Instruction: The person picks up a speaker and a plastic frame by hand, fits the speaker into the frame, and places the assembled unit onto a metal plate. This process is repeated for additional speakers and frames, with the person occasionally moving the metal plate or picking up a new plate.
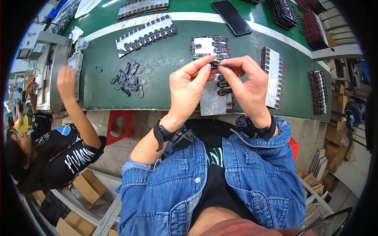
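Note:
Between the fingertips of both hands is a small black rectangular component, pinched above the bench. My left hand grips it from the left with thumb and forefinger. From the right, my right hand closes thumb and fingers on its other side. Directly below lies a pale metal plate carrying several similar black parts with thin red wires along its edges; my hands hide the middle of it. A loose pile of small black parts lies on the green bench to the left, with a single part apart from it.
Plates lined with wired parts lie at the far left and right. A black phone rests at the back. Stacked wired parts stand at the far right. On the left, a co-worker reaches toward a grey machine.

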Action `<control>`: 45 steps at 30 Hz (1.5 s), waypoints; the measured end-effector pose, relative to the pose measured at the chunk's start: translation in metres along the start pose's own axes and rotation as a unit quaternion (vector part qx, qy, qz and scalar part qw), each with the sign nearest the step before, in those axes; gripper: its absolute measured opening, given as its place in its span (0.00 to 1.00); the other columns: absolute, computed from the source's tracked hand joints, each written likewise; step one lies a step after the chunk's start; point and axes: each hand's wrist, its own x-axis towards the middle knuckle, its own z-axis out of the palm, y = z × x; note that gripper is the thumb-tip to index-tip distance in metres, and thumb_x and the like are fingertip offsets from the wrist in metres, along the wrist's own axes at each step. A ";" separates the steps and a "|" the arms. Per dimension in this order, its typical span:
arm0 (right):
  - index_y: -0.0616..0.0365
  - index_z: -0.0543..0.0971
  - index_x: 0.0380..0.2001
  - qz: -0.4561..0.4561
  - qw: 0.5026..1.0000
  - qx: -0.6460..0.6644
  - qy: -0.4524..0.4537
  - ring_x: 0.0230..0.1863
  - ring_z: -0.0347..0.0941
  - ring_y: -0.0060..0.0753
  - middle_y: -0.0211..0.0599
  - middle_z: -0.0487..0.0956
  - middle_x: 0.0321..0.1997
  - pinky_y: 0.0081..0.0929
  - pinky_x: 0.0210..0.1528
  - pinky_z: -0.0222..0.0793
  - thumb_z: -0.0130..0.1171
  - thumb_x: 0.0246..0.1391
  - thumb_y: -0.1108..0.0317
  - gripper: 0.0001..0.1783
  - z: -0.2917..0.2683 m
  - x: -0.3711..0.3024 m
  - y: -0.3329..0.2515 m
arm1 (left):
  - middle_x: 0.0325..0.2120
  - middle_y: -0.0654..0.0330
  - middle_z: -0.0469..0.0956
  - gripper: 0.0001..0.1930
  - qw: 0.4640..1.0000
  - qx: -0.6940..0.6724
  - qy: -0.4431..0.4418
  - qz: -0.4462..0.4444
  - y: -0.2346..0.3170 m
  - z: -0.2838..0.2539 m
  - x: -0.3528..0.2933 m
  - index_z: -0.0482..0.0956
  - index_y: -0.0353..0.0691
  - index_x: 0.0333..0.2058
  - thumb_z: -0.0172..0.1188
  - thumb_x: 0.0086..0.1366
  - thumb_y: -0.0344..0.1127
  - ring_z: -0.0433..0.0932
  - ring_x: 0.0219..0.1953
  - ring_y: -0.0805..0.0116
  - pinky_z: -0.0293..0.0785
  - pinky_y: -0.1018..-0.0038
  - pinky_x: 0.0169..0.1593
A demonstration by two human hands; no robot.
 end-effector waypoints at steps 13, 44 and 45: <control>0.61 0.83 0.36 -0.110 0.987 -0.096 0.066 0.33 0.76 0.19 0.34 0.82 0.34 0.18 0.37 0.72 0.65 0.53 0.77 0.06 0.000 -0.011 0.001 | 0.42 0.54 0.83 0.13 0.999 0.032 0.011 0.031 -0.005 0.004 -0.002 0.80 0.30 0.50 0.57 0.69 0.25 0.84 0.41 0.69 0.82 0.76 0.46; 0.63 0.74 0.39 -0.011 0.982 -0.011 -0.187 0.38 0.73 0.16 0.30 0.77 0.35 0.19 0.41 0.74 0.59 0.58 0.78 0.06 -0.011 -0.009 0.003 | 0.38 0.60 0.85 0.13 0.952 0.290 -0.039 0.094 0.013 -0.016 -0.030 0.81 0.31 0.49 0.61 0.66 0.25 0.83 0.38 0.76 0.79 0.78 0.43; 0.63 0.75 0.39 -0.012 0.978 -0.006 -0.207 0.37 0.73 0.17 0.30 0.77 0.34 0.19 0.40 0.74 0.60 0.57 0.78 0.06 -0.009 -0.010 0.004 | 0.38 0.60 0.85 0.12 0.951 0.299 -0.063 0.053 0.015 -0.026 -0.030 0.81 0.31 0.48 0.61 0.66 0.25 0.82 0.38 0.77 0.79 0.79 0.43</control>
